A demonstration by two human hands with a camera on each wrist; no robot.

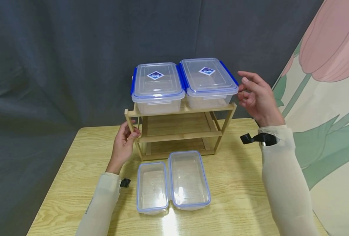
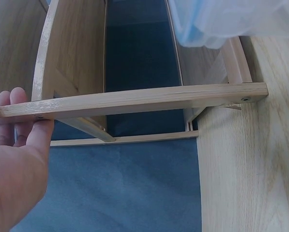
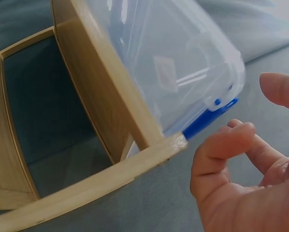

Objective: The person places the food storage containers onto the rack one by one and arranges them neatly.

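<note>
My left hand (image 1: pixel 123 146) grips the left front post of a three-tier wooden rack (image 1: pixel 180 135). In the left wrist view its thumb and fingers lie on opposite sides of the post (image 2: pixel 149 100). Two clear lidded food containers stand side by side on the top shelf: a left container (image 1: pixel 159 83) and a right container (image 1: pixel 207 82), both with blue side clips. Beside the right container's blue clip (image 3: pixel 207 120), my right hand (image 1: pixel 258 98) is held with loosely bent fingers, nothing between them.
In front of the rack, a smaller clear container (image 1: pixel 152 187) and a larger clear container (image 1: pixel 189 180) with blue-edged lids sit side by side on the wooden table (image 1: pixel 83 164). A dark curtain (image 1: pixel 89 59) hangs behind; a flower-patterned wall (image 1: pixel 334 108) stands at the right.
</note>
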